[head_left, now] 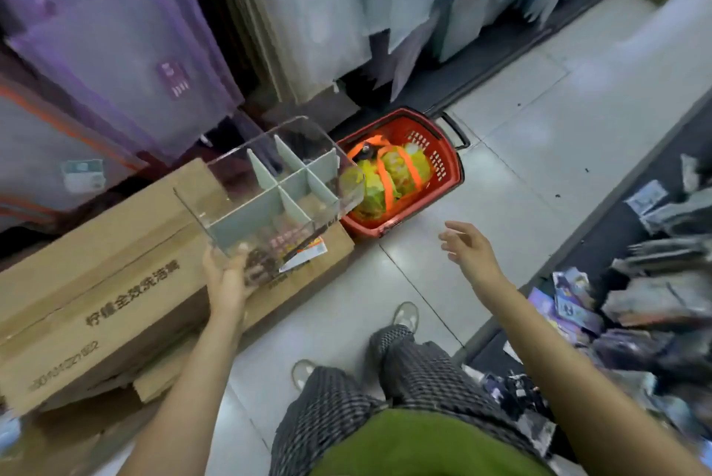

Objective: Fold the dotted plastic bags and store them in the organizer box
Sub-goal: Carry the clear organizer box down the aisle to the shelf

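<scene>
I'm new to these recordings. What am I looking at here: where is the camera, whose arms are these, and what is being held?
There is no machine here. The one picture comes from a camera worn on a person's head, looking down at their own arms, legs and shoes in a shop aisle.

The left hand grips the near corner of a clear organizer box with grey dividers. The box seems to sit over a cardboard carton on the floor. Its compartments look empty, though blur makes that uncertain.

The right hand is open, holds nothing and hangs over the tiled floor.

Behind the box stands a red shopping basket with yellow-green goods tied with orange straps. Packaged goods hang above and lie at the right.
</scene>
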Demonstrator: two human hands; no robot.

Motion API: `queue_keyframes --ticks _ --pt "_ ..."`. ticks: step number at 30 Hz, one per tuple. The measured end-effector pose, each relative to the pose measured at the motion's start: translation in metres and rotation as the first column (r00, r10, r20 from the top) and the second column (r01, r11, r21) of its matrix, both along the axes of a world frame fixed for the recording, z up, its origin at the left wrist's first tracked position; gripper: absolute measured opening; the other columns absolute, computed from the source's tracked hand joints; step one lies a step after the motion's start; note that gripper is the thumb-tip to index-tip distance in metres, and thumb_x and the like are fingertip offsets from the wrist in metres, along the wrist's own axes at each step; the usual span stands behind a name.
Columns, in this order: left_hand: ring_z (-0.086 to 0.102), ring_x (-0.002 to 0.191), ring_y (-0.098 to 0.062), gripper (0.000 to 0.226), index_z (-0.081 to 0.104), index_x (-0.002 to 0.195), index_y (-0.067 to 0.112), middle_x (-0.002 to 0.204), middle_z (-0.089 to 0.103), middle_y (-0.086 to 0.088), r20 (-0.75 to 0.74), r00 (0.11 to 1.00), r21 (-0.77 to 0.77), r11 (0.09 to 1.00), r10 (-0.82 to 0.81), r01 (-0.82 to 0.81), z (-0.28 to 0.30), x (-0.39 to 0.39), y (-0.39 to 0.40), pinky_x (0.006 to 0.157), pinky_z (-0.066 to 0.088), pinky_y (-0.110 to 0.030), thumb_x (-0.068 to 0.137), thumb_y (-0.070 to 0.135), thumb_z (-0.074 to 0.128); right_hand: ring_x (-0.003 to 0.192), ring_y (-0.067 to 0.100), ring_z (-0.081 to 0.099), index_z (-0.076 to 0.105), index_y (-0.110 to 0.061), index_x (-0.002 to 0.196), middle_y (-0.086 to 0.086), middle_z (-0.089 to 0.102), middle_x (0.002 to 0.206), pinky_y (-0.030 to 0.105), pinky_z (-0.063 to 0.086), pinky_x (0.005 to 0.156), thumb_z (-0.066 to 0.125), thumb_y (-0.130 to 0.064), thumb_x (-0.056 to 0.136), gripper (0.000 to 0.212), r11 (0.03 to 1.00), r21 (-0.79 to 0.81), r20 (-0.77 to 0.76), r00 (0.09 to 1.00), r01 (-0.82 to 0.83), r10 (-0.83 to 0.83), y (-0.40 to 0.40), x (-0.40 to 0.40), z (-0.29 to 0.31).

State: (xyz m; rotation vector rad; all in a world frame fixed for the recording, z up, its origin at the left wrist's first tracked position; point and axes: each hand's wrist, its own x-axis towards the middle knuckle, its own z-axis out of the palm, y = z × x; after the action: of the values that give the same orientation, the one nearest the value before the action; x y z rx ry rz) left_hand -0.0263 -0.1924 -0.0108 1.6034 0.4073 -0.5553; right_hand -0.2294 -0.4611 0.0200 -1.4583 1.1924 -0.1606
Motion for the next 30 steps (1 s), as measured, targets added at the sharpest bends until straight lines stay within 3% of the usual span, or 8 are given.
queue_keyframes --ticks 3,7,9,14,18,23,28,30 --pt "0.064 0.050 -0.005 0.050 0.026 0.141 0.020 0.097 0.056 0.006 0.015 0.998 -0.030 0.997 -0.069 0.069 0.010 -0.029 -0.066 0.045 0.054 -0.023 0.097 0.017 0.050 0.096 0.020 0.057 0.053 -0.016 0.115 0.010 0.058 0.111 0.035 0.043 0.090 0.048 -0.018 0.097 0.019 0.998 -0.017 0.026 0.998 0.063 -0.063 -0.045 -0.040 0.001" --pt "0.065 0.060 -0.021 0.052 0.025 0.142 0.022 0.114 0.054 -0.010 0.019 0.975 -0.043 0.974 -0.220 0.220 0.023 -0.062 -0.157 0.053 0.057 -0.030 0.097 0.019 0.051 0.092 0.020 0.057 0.056 -0.009 0.118 0.010 0.061 0.104 0.036 0.044 0.092 0.051 -0.014 0.095 0.024 0.976 -0.040 -0.004 0.977 0.214 -0.214 -0.107 -0.099 -0.004" --pt "0.065 0.052 -0.021 0.051 0.026 0.142 0.021 0.115 0.050 -0.014 0.026 0.959 -0.057 0.957 -0.283 0.284 0.026 -0.074 -0.204 0.048 0.057 -0.030 0.098 0.017 0.049 0.089 0.018 0.058 0.057 -0.008 0.118 0.009 0.061 0.100 0.034 0.044 0.088 0.053 -0.013 0.094 0.025 0.952 -0.036 -0.005 0.953 0.303 -0.303 -0.135 -0.128 -0.006" --pt "0.064 0.044 -0.017 0.045 0.029 0.139 0.011 0.081 0.060 -0.004 0.046 0.903 -0.072 0.900 -0.428 0.430 0.039 -0.093 -0.314 0.044 0.056 -0.029 0.098 0.017 0.047 0.101 0.022 0.060 0.057 -0.017 0.110 0.006 0.061 0.104 0.029 0.045 0.082 0.053 -0.017 0.094 0.016 0.882 -0.020 -0.023 0.881 0.472 -0.472 -0.199 -0.184 -0.006" --pt "0.063 0.044 -0.017 0.038 0.034 0.134 0.014 0.086 0.049 -0.002 0.106 0.850 -0.065 0.849 -0.517 0.524 0.048 -0.086 -0.402 0.047 0.055 -0.031 0.097 0.015 0.045 0.103 0.031 0.061 0.058 -0.006 0.113 0.017 0.063 0.106 0.044 0.046 0.098 0.052 -0.013 0.095 0.021 0.816 -0.045 -0.004 0.817 0.576 -0.577 -0.262 -0.198 -0.001" --pt "0.063 0.044 -0.016 0.032 0.037 0.126 0.024 0.094 0.047 -0.001 0.134 0.806 -0.084 0.803 -0.577 0.590 0.041 -0.063 -0.522 0.044 0.054 -0.029 0.098 0.011 0.041 0.098 0.021 0.060 0.055 -0.017 0.109 0.012 0.063 0.108 0.045 0.045 0.098 0.051 -0.018 0.095 0.015 0.754 -0.076 0.075 0.758 0.653 -0.648 -0.353 -0.193 0.008" --pt "0.062 0.044 -0.018 0.023 0.040 0.114 0.028 0.086 0.052 0.001 0.175 0.745 -0.108 0.739 -0.644 0.665 0.042 -0.039 -0.659 0.045 0.055 -0.031 0.098 0.011 0.042 0.106 0.021 0.060 0.055 -0.019 0.113 0.010 0.063 0.114 0.043 0.044 0.102 0.052 -0.023 0.095 0.019 0.718 -0.108 0.097 0.726 0.687 -0.681 -0.457 -0.173 0.016" --pt "0.063 0.057 -0.026 0.023 0.045 0.104 0.033 0.089 0.050 0.000 0.161 0.733 -0.110 0.726 -0.661 0.679 0.046 -0.034 -0.715 0.051 0.057 -0.036 0.097 0.011 0.043 0.112 0.020 0.058 0.055 -0.017 0.119 0.009 0.062 0.117 0.042 0.043 0.103 0.052 -0.026 0.095 0.026 0.714 -0.111 0.088 0.723 0.691 -0.685 -0.493 -0.166 0.023"
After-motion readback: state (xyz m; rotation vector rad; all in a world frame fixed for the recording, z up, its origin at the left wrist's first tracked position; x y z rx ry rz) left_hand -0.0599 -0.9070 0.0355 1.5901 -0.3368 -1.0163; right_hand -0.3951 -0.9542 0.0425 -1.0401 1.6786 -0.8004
